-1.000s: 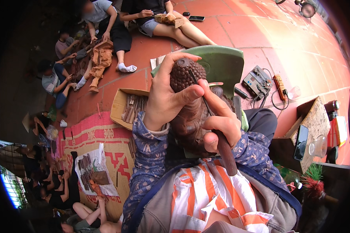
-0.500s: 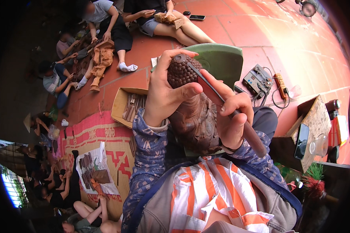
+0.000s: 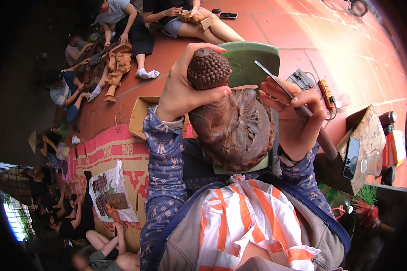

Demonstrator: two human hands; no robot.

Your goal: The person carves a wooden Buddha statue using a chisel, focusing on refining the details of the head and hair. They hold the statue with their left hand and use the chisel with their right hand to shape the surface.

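Observation:
A dark brown carved wooden statue (image 3: 233, 128) of a seated figure leans in my lap, its knobbly, curl-covered head toward the far side. Around that head my left hand (image 3: 182, 83) is wrapped, thumb along the near side and fingers over the far side. My right hand (image 3: 298, 119), apart from the statue on its right, holds a carving chisel (image 3: 313, 123) between thumb and fingers. The chisel's thin metal blade points up and left; its dark round handle slants down toward my wrist. Beyond the statue, a green plastic chair (image 3: 253, 63) shows in part.
Left of me, a cardboard box (image 3: 142, 115) stands beside a patterned mat (image 3: 117, 149) with tools on paper (image 3: 113, 192). At right are a grey control box (image 3: 301, 80), an orange power strip (image 3: 325, 92) and a wooden box (image 3: 371, 144) bearing a phone. Several people sit carving at far left.
My right hand has drawn the chisel away from the statue's head, to the right. The statue's carved body is now more exposed, and my left hand has shifted slightly left with the head.

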